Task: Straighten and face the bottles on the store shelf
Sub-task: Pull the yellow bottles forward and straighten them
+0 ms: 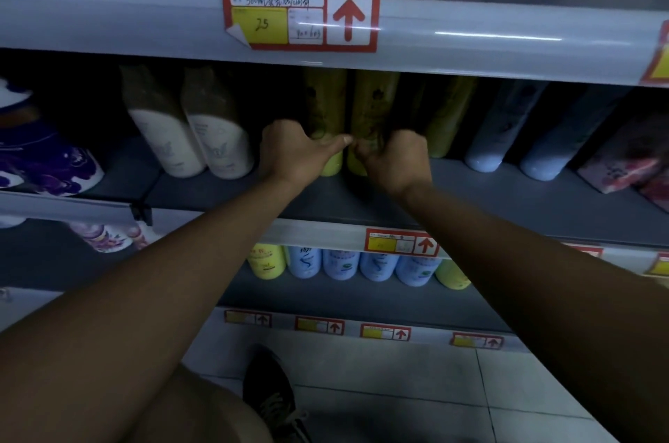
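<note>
Left hand [297,149] wrapped round left yellow-green bottle [327,124], right hand [392,162] curled round right yellow-green bottle [367,116], both bottles touching, stood mid shelf [506,196], white bottles [192,138] left, pale blue bottles [506,138] right.

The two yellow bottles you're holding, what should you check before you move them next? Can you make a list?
1. Left hand grips the left yellow bottle: ok.
2. Right hand grips the right yellow bottle: ok.
3. Both bottles standing on the shelf: ok.
4. Labels facing front: cannot tell, too dark.
5. Bare shelf in front to slide them forward: ok.
6. Third yellow bottle lined up with them: not ok, it stands farther back.
</note>
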